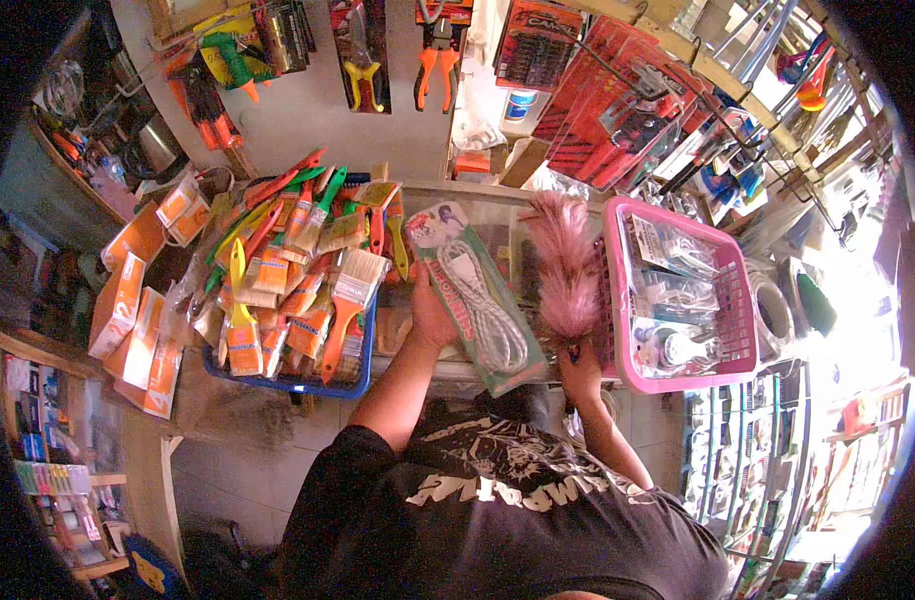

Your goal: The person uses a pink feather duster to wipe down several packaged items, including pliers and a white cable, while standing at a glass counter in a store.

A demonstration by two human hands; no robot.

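Note:
My left hand (433,309) grips the left edge of a blister pack (481,300), which holds a coiled white cable with a plug on a green card. The pack is tilted over a glass-topped counter (502,217). In my right hand (579,373) is the handle of a pink feather duster (566,262), its plume pointing away from me. Just right of the duster stands a pink plastic basket (742,322) with several packaged items (678,292) inside. To the left of my left hand, a blue basket (363,379) is heaped with paintbrushes (348,292).
Orange and white cardboard boxes (138,337) sit left of the blue basket. Pliers (436,71) and red-carded tools (615,105) hang beyond the counter. Cable coils (772,311) lie right of the pink basket. Glass shelving (750,450) with goods stands at the lower right.

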